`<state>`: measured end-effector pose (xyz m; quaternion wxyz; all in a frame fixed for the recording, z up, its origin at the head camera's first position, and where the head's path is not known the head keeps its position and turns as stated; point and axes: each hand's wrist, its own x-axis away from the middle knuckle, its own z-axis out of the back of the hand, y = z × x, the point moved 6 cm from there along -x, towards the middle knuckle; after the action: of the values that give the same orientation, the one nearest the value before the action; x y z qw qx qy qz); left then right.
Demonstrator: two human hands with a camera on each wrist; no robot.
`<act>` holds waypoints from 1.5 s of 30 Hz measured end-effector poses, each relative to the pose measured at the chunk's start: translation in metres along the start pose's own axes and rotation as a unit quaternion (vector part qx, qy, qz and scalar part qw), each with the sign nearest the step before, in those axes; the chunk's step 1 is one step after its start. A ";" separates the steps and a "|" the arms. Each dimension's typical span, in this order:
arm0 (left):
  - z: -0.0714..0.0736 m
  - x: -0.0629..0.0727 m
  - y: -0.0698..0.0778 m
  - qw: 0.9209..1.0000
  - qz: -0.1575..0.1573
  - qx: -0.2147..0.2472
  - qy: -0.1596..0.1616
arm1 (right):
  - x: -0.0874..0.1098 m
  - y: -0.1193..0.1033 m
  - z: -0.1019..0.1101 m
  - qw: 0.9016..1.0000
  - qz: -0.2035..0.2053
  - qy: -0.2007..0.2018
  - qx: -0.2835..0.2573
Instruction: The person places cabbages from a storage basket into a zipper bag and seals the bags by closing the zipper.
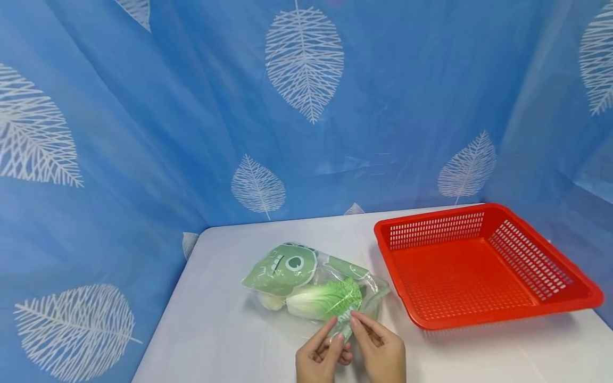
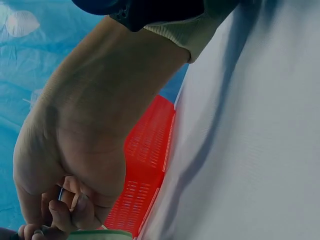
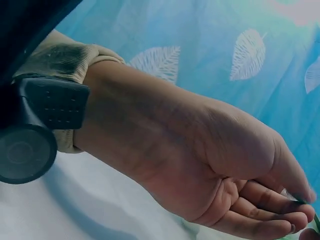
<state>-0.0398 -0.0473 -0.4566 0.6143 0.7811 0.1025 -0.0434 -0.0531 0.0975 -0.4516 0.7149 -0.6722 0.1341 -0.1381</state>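
Note:
A clear plastic bag (image 1: 282, 268) with a green cartoon dinosaur print lies on the white table in the head view. Through its film show a green-and-white napa cabbage (image 1: 325, 299) and a pale rounded thing (image 1: 272, 302) partly covered by the print. My left hand (image 1: 318, 355) pinches the bag's near edge between thumb and index finger. Right beside it, my right hand (image 1: 382, 352) pinches the same edge, fingertips close to the left ones. In the right wrist view a bit of film shows between thumb and fingers; in the left wrist view the curled fingers hide most of the grip.
A red perforated plastic basket (image 1: 460, 271) stands on the white table (image 1: 206, 319), to the right of the bag. Blue cloth (image 1: 383, 106) with white leaf prints hangs behind and at both sides of the table.

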 end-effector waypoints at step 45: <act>0.022 0.020 0.028 0.995 0.007 -0.086 0.057 | -0.062 0.041 0.010 0.990 -0.137 -0.017 0.004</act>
<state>-0.0128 -0.0727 -0.4389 0.6723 0.7276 0.1354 0.0141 -0.1064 0.1327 -0.4917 0.6943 -0.6835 0.0279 -0.2236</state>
